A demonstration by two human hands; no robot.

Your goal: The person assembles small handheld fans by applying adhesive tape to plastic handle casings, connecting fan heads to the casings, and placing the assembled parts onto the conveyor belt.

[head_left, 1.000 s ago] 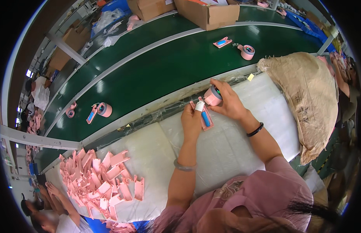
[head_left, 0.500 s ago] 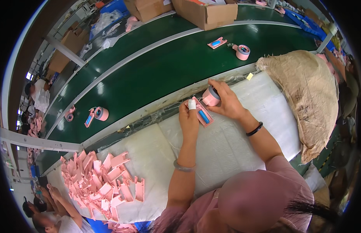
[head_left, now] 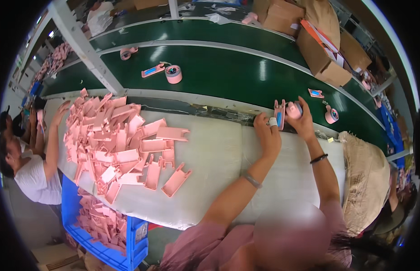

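At the belt's near edge, my left hand (head_left: 268, 137) is closed on a long pink plastic handle shell (head_left: 279, 110) with a blue cylindrical cell inside. A white wrap covers one of that hand's fingertips. Close on its right, my right hand (head_left: 305, 125) grips a round pink housing (head_left: 293, 111) with a grey rim. The housing sits right beside the shell; whether a wire joins the two cannot be made out. Left of my arms, a heap of empty pink handle shells (head_left: 117, 140) covers the pale padded table (head_left: 210, 158).
A green conveyor belt (head_left: 228, 72) runs behind the table, carrying similar housings (head_left: 174, 75) and an opened shell (head_left: 316, 93). A blue crate (head_left: 137, 244) of pink parts stands lower left. A woven sack (head_left: 365, 180) lies right. A person (head_left: 34, 176) works at far left.
The view has swung left, so the shell heap and blue crate show more fully and my hands appear farther right. Both hands keep hold of the same shell and housing.
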